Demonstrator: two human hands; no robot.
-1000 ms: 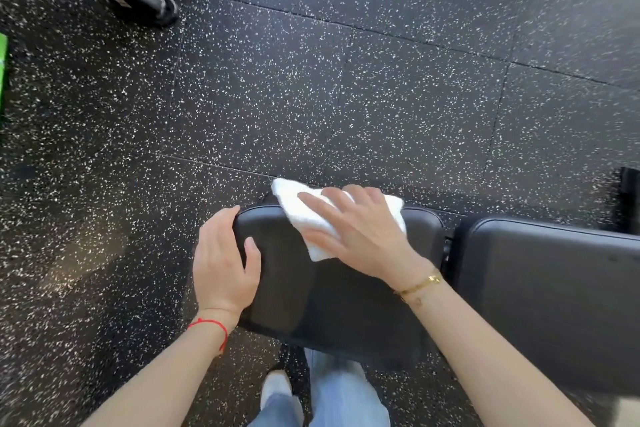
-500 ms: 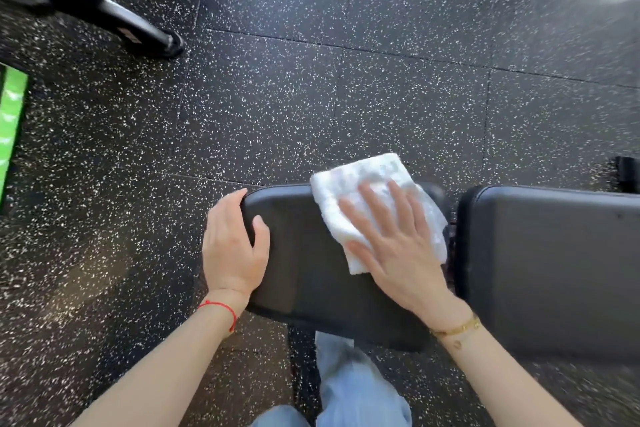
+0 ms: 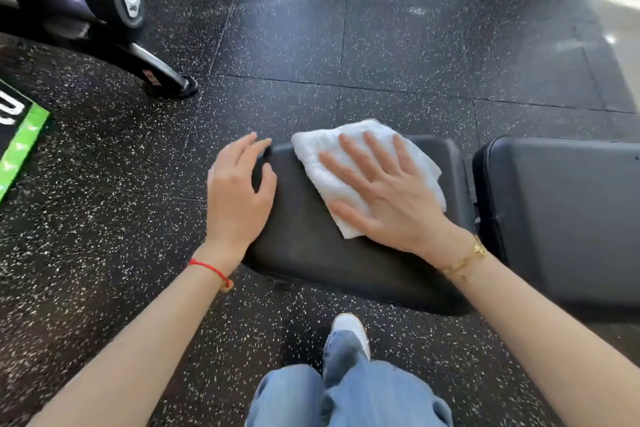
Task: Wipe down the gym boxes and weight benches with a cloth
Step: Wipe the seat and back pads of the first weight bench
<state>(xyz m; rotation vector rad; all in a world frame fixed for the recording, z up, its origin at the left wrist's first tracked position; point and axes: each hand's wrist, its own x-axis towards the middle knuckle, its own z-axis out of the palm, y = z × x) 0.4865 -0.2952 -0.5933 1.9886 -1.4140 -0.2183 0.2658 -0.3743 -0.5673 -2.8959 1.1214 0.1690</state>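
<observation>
A black padded weight bench seat [image 3: 311,253] lies in front of me, with the longer back pad [image 3: 561,218] to its right across a narrow gap. A white folded cloth [image 3: 322,163] rests on the far half of the seat. My right hand [image 3: 384,194] lies flat on the cloth with fingers spread, pressing it onto the pad. My left hand [image 3: 239,194] rests on the seat's left edge, fingers loosely curled over the far corner, thumb on top.
Speckled black rubber floor tiles surround the bench. A dumbbell rack [image 3: 114,0] with a steel foot [image 3: 162,76] stands at the upper left. A green and black object [image 3: 20,146] sits at the left edge. My jeans and white shoe [image 3: 349,329] are below the seat.
My right hand has slid the cloth leftward across the seat's far side. My left hand's fingers have loosened on the edge. The view has tilted up, showing more of the dumbbell rack.
</observation>
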